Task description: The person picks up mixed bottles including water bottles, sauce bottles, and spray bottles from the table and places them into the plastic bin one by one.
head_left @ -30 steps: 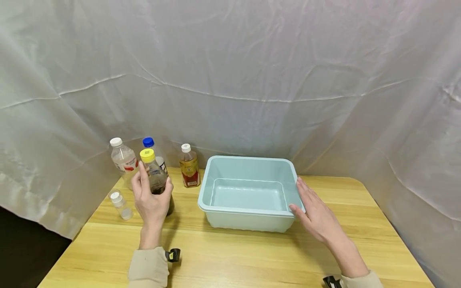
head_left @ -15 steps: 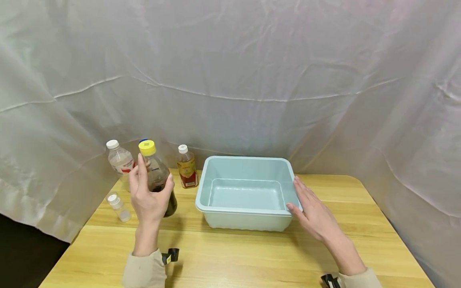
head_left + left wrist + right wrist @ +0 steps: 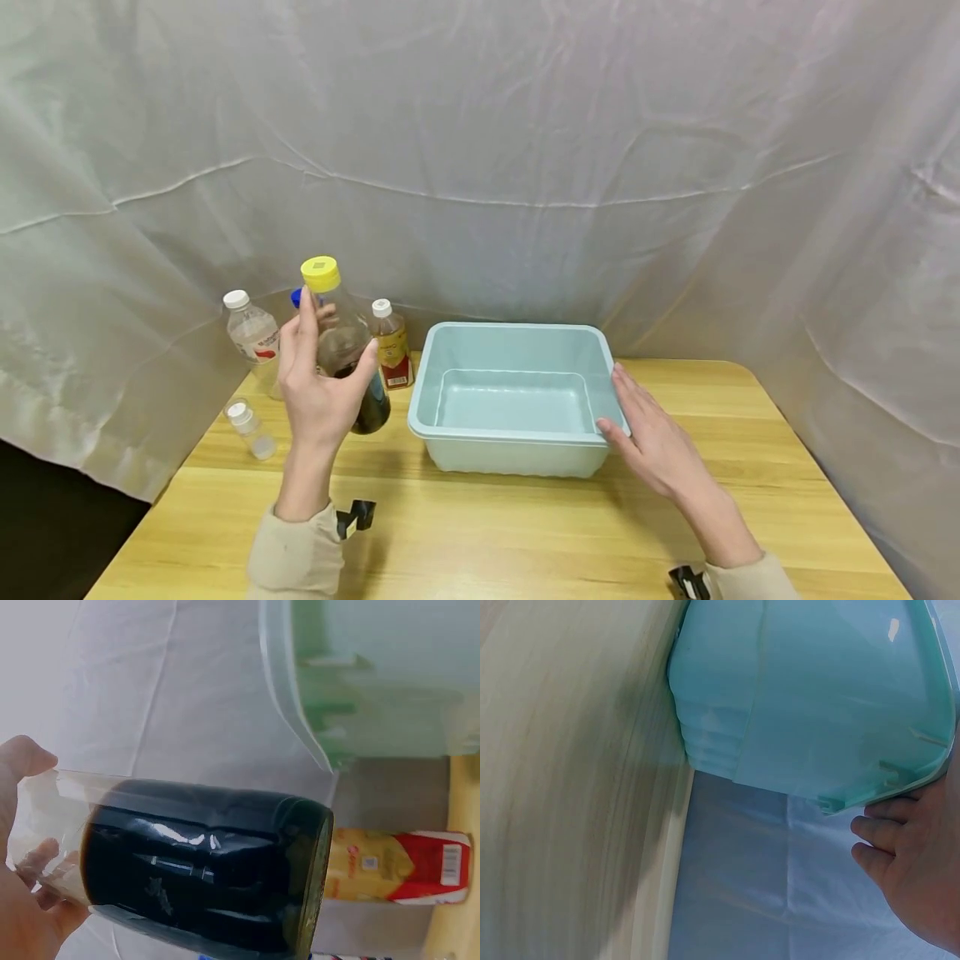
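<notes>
A glass bottle of dark liquid with a yellow cap is held tilted above the table by my left hand. Thumb and fingers wrap its clear upper part, and the dark lower end of the bottle fills much of the left wrist view. On the right, my right hand rests with straight fingers against the right rim of a light blue plastic basin. The thumb lies at the basin's front right corner. From the right wrist, fingertips show beside the basin's outer rim.
Left of the basin stands a small bottle with a red and yellow label. A clear white-capped bottle, a partly hidden blue-capped bottle and a small clear bottle are further left. A grey curtain hangs behind the table.
My left hand has lifted the yellow-capped bottle and carried it rightward, toward the basin. Its base now tilts to the right. The right hand has stayed at the basin rim.
</notes>
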Action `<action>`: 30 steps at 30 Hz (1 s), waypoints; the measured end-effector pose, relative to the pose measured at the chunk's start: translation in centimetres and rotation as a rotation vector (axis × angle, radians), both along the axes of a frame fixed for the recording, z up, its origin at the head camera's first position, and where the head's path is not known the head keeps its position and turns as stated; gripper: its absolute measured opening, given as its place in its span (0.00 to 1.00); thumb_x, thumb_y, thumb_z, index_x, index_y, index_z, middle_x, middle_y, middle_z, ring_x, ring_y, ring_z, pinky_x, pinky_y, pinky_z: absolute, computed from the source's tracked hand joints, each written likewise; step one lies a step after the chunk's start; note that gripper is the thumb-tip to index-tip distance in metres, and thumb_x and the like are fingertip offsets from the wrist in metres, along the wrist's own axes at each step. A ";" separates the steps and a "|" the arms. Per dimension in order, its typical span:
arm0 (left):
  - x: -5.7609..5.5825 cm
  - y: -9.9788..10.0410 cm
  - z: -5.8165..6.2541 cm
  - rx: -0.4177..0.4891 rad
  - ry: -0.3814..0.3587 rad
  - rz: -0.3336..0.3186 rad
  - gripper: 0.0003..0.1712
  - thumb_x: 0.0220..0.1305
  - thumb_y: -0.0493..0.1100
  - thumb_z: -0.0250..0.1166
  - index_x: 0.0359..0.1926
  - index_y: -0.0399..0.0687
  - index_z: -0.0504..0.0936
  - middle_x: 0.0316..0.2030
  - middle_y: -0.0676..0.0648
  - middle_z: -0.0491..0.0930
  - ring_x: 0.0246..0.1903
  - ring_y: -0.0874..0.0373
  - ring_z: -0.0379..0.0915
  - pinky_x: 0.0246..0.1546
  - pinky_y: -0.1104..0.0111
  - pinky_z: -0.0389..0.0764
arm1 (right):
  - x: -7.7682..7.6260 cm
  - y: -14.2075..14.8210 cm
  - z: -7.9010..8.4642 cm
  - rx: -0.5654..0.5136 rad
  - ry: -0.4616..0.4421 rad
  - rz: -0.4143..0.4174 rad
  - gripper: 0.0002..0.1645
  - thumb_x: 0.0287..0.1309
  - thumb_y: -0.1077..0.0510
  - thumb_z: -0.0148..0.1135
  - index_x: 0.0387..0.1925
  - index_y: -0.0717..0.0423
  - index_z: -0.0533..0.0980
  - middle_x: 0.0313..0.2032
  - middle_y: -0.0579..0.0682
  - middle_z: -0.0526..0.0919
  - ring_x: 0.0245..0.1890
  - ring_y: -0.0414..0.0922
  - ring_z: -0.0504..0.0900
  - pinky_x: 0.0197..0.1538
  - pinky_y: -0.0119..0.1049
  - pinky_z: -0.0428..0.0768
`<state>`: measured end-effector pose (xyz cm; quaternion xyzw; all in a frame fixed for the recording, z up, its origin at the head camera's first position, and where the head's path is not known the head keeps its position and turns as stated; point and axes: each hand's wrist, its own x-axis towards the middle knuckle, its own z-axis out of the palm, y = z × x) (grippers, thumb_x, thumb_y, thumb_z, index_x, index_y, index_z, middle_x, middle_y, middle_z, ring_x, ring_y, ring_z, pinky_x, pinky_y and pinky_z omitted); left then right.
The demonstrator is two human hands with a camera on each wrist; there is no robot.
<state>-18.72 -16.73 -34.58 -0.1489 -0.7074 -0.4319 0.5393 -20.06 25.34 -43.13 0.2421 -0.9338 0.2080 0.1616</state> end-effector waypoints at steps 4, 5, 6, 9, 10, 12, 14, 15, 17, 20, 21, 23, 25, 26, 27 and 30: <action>-0.3 0.8 0.9 -0.010 -0.002 -0.065 0.53 0.51 0.33 0.76 0.78 0.35 0.63 0.56 0.31 0.74 0.54 0.38 0.77 0.61 0.69 0.76 | 0.0 0.0 -0.1 -0.001 -0.005 -0.003 0.45 0.78 0.44 0.53 0.79 0.69 0.52 0.80 0.63 0.54 0.78 0.62 0.57 0.74 0.61 0.63; -0.4 1.0 1.1 -0.016 -0.002 -0.077 0.53 0.52 0.33 0.76 0.78 0.35 0.62 0.56 0.31 0.75 0.54 0.38 0.77 0.61 0.69 0.77 | 0.1 -0.1 -0.1 -0.002 -0.007 -0.004 0.45 0.78 0.44 0.53 0.79 0.69 0.52 0.80 0.62 0.54 0.78 0.62 0.57 0.74 0.61 0.63; -0.5 1.2 1.3 -0.025 -0.003 -0.086 0.53 0.52 0.33 0.76 0.78 0.36 0.62 0.56 0.31 0.75 0.55 0.39 0.77 0.61 0.70 0.76 | 0.1 -0.1 -0.1 -0.002 -0.009 -0.006 0.45 0.78 0.44 0.53 0.80 0.68 0.52 0.80 0.62 0.54 0.78 0.62 0.57 0.74 0.61 0.63; -0.9 1.9 1.9 -0.051 0.000 -0.114 0.53 0.54 0.34 0.76 0.78 0.36 0.62 0.57 0.32 0.75 0.54 0.39 0.78 0.61 0.69 0.75 | 0.1 -0.1 -0.1 -0.005 -0.008 -0.006 0.45 0.78 0.44 0.53 0.79 0.69 0.52 0.80 0.63 0.54 0.78 0.62 0.57 0.74 0.61 0.63; -1.1 2.1 2.1 -0.059 -0.002 -0.124 0.53 0.54 0.35 0.76 0.78 0.37 0.61 0.57 0.33 0.76 0.54 0.40 0.78 0.61 0.68 0.75 | 0.1 -0.2 -0.2 -0.006 -0.009 -0.006 0.45 0.78 0.44 0.53 0.79 0.69 0.52 0.80 0.63 0.55 0.78 0.62 0.57 0.74 0.61 0.62; -1.4 2.7 2.6 -0.070 -0.004 -0.161 0.53 0.54 0.34 0.76 0.79 0.38 0.61 0.57 0.34 0.76 0.54 0.40 0.78 0.61 0.67 0.76 | 0.0 -0.2 -0.2 -0.007 -0.010 -0.005 0.45 0.78 0.44 0.53 0.79 0.69 0.52 0.79 0.64 0.55 0.78 0.62 0.57 0.74 0.61 0.63; -1.6 3.3 2.9 -0.078 -0.019 -0.202 0.53 0.54 0.33 0.76 0.79 0.39 0.61 0.57 0.35 0.76 0.55 0.41 0.78 0.60 0.67 0.78 | 0.0 -0.3 -0.2 -0.007 -0.010 -0.004 0.45 0.78 0.44 0.53 0.79 0.69 0.52 0.79 0.64 0.55 0.78 0.63 0.57 0.74 0.62 0.63; -1.7 3.5 3.1 -0.083 -0.028 -0.222 0.53 0.55 0.33 0.76 0.79 0.40 0.61 0.58 0.35 0.76 0.55 0.42 0.77 0.59 0.68 0.78 | 0.0 -0.4 -0.2 -0.008 -0.011 -0.005 0.45 0.78 0.44 0.53 0.79 0.69 0.52 0.79 0.64 0.55 0.78 0.62 0.58 0.74 0.62 0.63; -1.9 4.1 3.5 -0.097 -0.040 -0.254 0.54 0.54 0.32 0.77 0.80 0.41 0.61 0.58 0.36 0.76 0.55 0.43 0.77 0.59 0.68 0.79 | 0.0 -0.5 -0.2 -0.007 -0.017 -0.005 0.45 0.78 0.44 0.53 0.80 0.68 0.52 0.80 0.63 0.55 0.78 0.62 0.57 0.74 0.61 0.63; -2.3 4.9 4.0 -0.138 -0.063 -0.287 0.56 0.54 0.34 0.78 0.81 0.44 0.59 0.59 0.37 0.76 0.57 0.46 0.77 0.59 0.66 0.79 | -0.1 -0.6 -0.2 -0.008 -0.026 -0.005 0.45 0.78 0.43 0.53 0.80 0.68 0.52 0.80 0.62 0.54 0.78 0.62 0.57 0.75 0.60 0.62; -2.5 5.2 4.2 -0.154 -0.065 -0.298 0.56 0.55 0.35 0.78 0.81 0.44 0.59 0.59 0.37 0.76 0.57 0.46 0.77 0.59 0.65 0.79 | -0.1 -0.7 -0.2 -0.008 -0.029 -0.006 0.45 0.78 0.43 0.53 0.80 0.68 0.52 0.80 0.62 0.54 0.78 0.62 0.57 0.75 0.60 0.62; -2.9 5.7 4.5 -0.185 -0.073 -0.330 0.56 0.56 0.36 0.78 0.81 0.43 0.57 0.59 0.36 0.76 0.58 0.46 0.77 0.59 0.63 0.79 | -0.1 -0.7 -0.2 -0.010 -0.030 -0.005 0.45 0.78 0.43 0.53 0.80 0.68 0.52 0.80 0.62 0.54 0.78 0.62 0.58 0.75 0.61 0.62; -3.3 6.4 4.8 -0.209 -0.084 -0.373 0.57 0.57 0.36 0.78 0.81 0.42 0.56 0.59 0.36 0.76 0.58 0.46 0.77 0.61 0.61 0.79 | -0.1 -0.8 -0.2 -0.011 -0.027 -0.005 0.45 0.78 0.43 0.53 0.79 0.69 0.52 0.80 0.63 0.55 0.77 0.63 0.58 0.74 0.62 0.62; -3.6 6.7 4.9 -0.216 -0.090 -0.390 0.57 0.57 0.36 0.78 0.81 0.42 0.55 0.59 0.36 0.76 0.58 0.47 0.77 0.61 0.60 0.79 | -0.1 -0.8 -0.2 -0.012 -0.025 -0.004 0.45 0.78 0.44 0.53 0.79 0.69 0.52 0.80 0.63 0.55 0.77 0.63 0.58 0.74 0.62 0.62; -3.8 7.0 5.0 -0.226 -0.097 -0.409 0.57 0.57 0.36 0.78 0.82 0.42 0.55 0.59 0.36 0.76 0.58 0.46 0.77 0.62 0.60 0.78 | -0.1 -0.8 -0.2 -0.012 -0.025 -0.004 0.45 0.78 0.44 0.53 0.79 0.69 0.52 0.80 0.63 0.55 0.77 0.63 0.59 0.74 0.62 0.62; -4.5 8.1 5.2 -0.243 -0.127 -0.456 0.58 0.58 0.36 0.78 0.82 0.43 0.53 0.60 0.37 0.77 0.59 0.49 0.76 0.64 0.60 0.76 | -0.1 -0.8 -0.2 -0.011 -0.027 -0.006 0.45 0.78 0.43 0.53 0.79 0.69 0.52 0.80 0.63 0.55 0.77 0.64 0.59 0.74 0.62 0.62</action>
